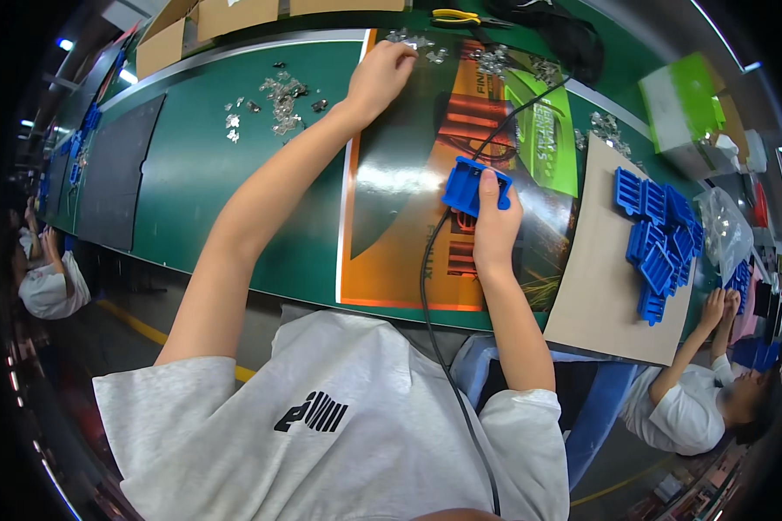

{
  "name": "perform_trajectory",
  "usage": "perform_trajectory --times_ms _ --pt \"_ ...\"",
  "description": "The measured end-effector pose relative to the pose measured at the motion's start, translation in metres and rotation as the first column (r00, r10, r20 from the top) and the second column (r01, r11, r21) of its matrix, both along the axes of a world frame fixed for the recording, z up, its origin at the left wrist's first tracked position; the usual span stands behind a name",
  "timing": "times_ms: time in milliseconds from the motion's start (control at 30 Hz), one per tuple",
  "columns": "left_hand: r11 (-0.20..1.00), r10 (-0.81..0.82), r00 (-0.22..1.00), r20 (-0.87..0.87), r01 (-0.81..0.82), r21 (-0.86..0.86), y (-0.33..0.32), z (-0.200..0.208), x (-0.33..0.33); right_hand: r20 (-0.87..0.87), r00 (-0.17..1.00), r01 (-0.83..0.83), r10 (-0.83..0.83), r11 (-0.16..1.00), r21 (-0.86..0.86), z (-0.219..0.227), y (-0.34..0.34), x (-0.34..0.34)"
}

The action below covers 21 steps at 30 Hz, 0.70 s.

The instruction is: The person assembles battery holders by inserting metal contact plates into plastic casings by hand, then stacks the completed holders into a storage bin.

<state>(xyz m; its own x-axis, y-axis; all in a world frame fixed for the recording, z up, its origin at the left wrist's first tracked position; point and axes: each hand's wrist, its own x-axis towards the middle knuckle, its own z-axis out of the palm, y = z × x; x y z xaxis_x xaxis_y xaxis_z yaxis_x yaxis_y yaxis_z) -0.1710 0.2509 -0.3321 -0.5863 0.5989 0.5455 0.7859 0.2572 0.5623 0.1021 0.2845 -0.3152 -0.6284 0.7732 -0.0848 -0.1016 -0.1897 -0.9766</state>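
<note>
In my right hand (498, 227) is a blue plastic battery-holder-like part (462, 184) with open slots, the thumb pressed on its face. It is held over a glossy printed sheet (391, 260) in orange, black and green. My left hand (381, 80) reaches to the far side of the sheet, its fingers curled together beside small shiny metal pieces (408, 38). Whatever those fingertips pinch, if anything, is hidden. More metal pieces (493, 61) lie to the right of that hand. A black cable (426, 278) passes behind the blue part and down over my shirt.
Loose metal pieces (283, 100) lie on the green table (208, 174) at left. Several blue parts (660, 239) are heaped on a cardboard sheet (586, 278) at right. Yellow-handled pliers (460, 17) and cardboard boxes (235, 13) are at the back. Co-workers sit at both sides.
</note>
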Motion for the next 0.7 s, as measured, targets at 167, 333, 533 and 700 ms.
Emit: perform_trajectory --times_ms 167,333,533,700 --pt "0.989 -0.106 0.991 -0.086 0.096 -0.112 0.057 -0.001 0.018 0.018 1.0 -0.013 0.013 1.0 -0.006 0.003 0.0 0.002" --pt "0.974 -0.151 0.981 -0.121 0.127 -0.187 0.091 -0.002 0.027 -0.015 1.0 0.011 -0.011 1.0 0.014 0.005 0.002 0.001" --pt "0.954 -0.165 0.97 -0.176 0.112 -0.277 0.104 -0.001 0.033 -0.048 0.999 0.007 -0.006 1.0 0.011 0.002 0.002 -0.001" --pt "0.947 -0.203 0.964 -0.173 0.148 -0.284 0.112 -0.007 0.02 -0.029 1.0 -0.004 0.005 1.0 0.018 0.006 0.003 0.001"
